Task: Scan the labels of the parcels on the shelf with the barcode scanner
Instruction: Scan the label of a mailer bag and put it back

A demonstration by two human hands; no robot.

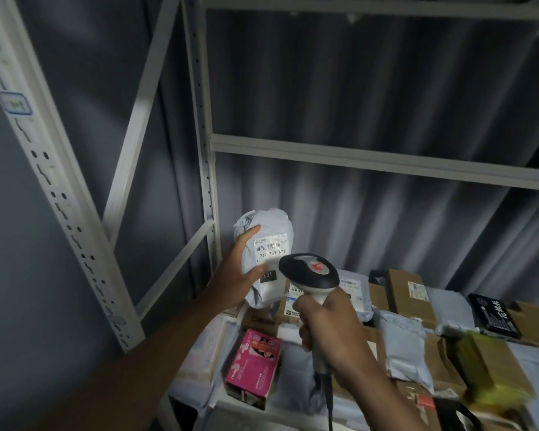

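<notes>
My left hand (240, 269) grips a grey poly-bag parcel (269, 231) and holds it upright above the shelf, its white barcode label (272, 246) facing me. My right hand (330, 325) grips the handle of a barcode scanner (308, 272) with a black and white head. The scanner head sits just below and to the right of the label, pointing toward the parcel. Its cable (329, 402) hangs down past my wrist.
The shelf board (262, 413) carries several parcels: a pink box (254, 365) at front left, brown cartons (409, 293), grey bags (406, 346), a black box (495, 315) and a yellow-wrapped package (492, 368). White uprights (204, 144) and a crossbar (371, 157) frame the bay above.
</notes>
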